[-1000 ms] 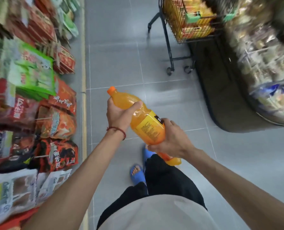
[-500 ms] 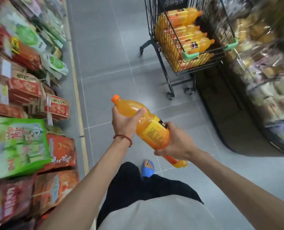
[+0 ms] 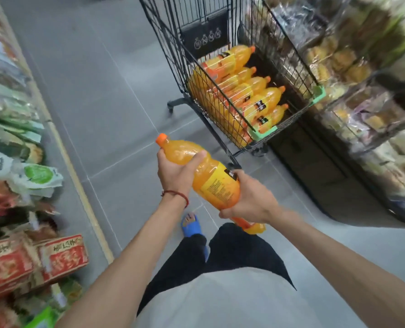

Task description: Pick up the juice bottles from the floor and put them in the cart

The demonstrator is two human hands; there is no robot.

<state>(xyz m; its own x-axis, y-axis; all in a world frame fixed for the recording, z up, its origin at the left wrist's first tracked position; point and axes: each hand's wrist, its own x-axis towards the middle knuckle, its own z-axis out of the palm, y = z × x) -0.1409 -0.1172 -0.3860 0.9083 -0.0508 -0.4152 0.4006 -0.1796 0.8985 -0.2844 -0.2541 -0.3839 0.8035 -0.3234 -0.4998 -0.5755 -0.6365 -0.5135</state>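
Both hands grasp one smooth plastic bottle (image 3: 211, 183) of orange juice: left hand (image 3: 176, 172) around the tapered neck, right hand (image 3: 253, 201) around the labelled body. Wire cart (image 3: 222, 91) ahead holds more.

Orange juice bottle (image 3: 211, 183) held tilted, cap up-left, more bottles (image 3: 251, 91) lying in black wire cart (image 3: 173, 43)

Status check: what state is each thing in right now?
Orange plastic juice bottle with yellow label: capped, tilted, held in the air.
Left hand: grips the bottle's shoulder.
Right hand: grips its lower half.
Black wire shopping cart: upright, loaded with several orange bottles lying down.
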